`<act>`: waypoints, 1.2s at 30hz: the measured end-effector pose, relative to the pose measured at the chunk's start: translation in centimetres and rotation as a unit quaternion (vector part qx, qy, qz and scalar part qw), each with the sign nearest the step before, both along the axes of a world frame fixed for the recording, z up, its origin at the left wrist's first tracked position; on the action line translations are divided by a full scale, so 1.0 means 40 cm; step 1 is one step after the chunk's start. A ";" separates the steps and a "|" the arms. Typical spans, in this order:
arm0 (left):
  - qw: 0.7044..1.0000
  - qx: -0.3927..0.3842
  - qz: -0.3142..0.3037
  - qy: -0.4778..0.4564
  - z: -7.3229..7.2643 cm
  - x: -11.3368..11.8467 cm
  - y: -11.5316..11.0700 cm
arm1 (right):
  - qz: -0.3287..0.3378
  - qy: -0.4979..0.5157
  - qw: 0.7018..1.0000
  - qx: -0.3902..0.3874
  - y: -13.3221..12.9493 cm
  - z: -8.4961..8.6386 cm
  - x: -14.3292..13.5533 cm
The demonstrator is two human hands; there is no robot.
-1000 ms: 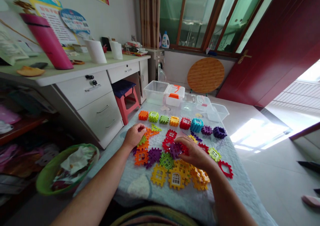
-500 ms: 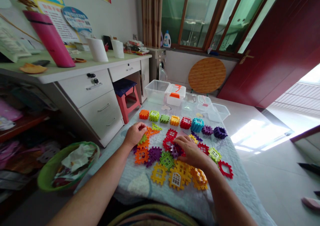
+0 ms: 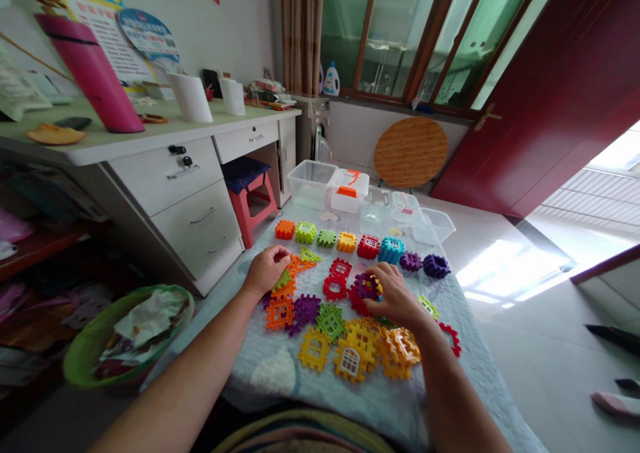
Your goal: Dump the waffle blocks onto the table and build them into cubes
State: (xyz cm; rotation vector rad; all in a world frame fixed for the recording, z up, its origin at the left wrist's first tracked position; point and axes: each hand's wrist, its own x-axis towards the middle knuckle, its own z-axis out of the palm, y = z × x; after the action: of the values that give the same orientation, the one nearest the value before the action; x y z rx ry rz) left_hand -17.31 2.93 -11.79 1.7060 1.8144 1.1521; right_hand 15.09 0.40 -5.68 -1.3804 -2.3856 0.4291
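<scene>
My right hand (image 3: 393, 289) grips a purple interlocking building block (image 3: 367, 285) between thumb and fingertips, above a red block piece that it partly hides. My left hand (image 3: 269, 269) rests on the left of the loose pieces with curled fingers. Its fingertips are beside an orange triangular piece (image 3: 301, 263), and I cannot make out what is in them. Close below it lie a green piece (image 3: 283, 279) and an orange window piece (image 3: 280, 313). Between the hands are red window and ring pieces (image 3: 336, 286). Yellow pieces (image 3: 315, 348) lie nearest me.
A row of stacked blocks, from an orange stack (image 3: 285, 229) to a dark purple one (image 3: 437, 266), crosses the cloth-covered table (image 3: 273, 373). Clear plastic boxes (image 3: 313, 181) stand at its far end. A green waste basket (image 3: 80, 366) and a red stool (image 3: 250, 206) are on the left.
My right hand has moved a little right and lifted the purple block from among the red pieces. My left hand stays in place, and the view has shifted slightly.
</scene>
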 end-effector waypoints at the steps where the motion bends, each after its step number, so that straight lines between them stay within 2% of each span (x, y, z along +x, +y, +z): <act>1: 1.000 0.001 -0.002 -0.001 -0.002 -0.001 0.001 | -0.007 -0.015 1.000 -0.010 0.000 -0.004 0.004; 4: 1.000 0.003 -0.007 0.001 -0.007 -0.004 0.003 | -0.014 -0.043 0.999 -0.027 0.000 -0.015 0.007; 15: 1.000 -0.003 -0.003 0.005 0.003 0.000 0.000 | -0.006 -0.066 0.998 -0.010 0.000 -0.020 -0.009; 20: 1.000 -0.004 0.001 0.008 0.005 -0.002 0.002 | 0.002 -0.052 0.999 0.014 -0.006 0.002 -0.001; 24: 1.000 -0.014 -0.005 0.000 0.010 -0.001 0.002 | -0.021 -0.034 0.997 0.066 0.023 0.049 0.076; 29: 1.000 -0.015 -0.001 0.000 0.012 0.001 0.001 | -0.110 -0.061 0.989 0.076 0.129 0.092 0.223; 32: 1.000 -0.016 -0.002 0.003 0.009 0.000 0.001 | -0.151 -0.107 0.982 0.042 0.192 0.088 0.277; 36: 1.000 -0.026 -0.002 0.004 0.008 -0.002 0.002 | -0.148 -0.170 0.974 0.003 0.239 0.063 0.292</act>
State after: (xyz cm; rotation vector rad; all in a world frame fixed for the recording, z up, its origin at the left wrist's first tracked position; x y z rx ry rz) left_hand -17.40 3.02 -11.47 1.6876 1.8280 1.0880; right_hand 26.76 9.96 -3.17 -1.9003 -2.3683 0.1096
